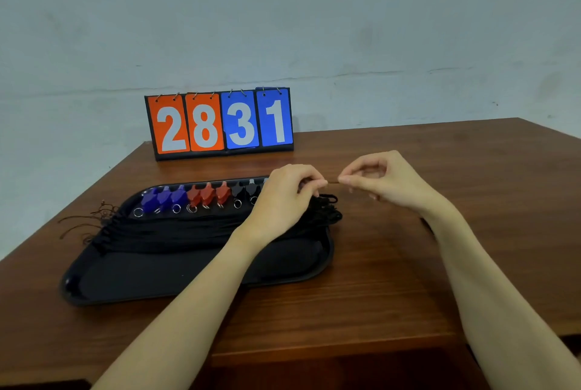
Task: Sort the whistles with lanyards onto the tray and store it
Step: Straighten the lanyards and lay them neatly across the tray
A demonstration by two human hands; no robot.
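A black tray (132, 279) lies on the wooden table. Along its far edge stand three blue whistles (163, 198), three red whistles (207, 194) and black whistles (243, 190), each with a metal ring. Their black lanyards (176, 229) lie bunched across the tray's middle. My left hand (283, 194) hovers over the tray's right end, fingers pinched. My right hand (386, 180) is just right of it, also pinched. Between the two fingertips runs a short thin cord (333, 182), held taut by both hands.
A flip scoreboard (220, 122) showing 28 and 31 stands at the table's back edge against the wall. Thin brown cords (94, 220) trail off the tray's left end onto the table (440, 279). The table's left edge runs diagonally close to the tray.
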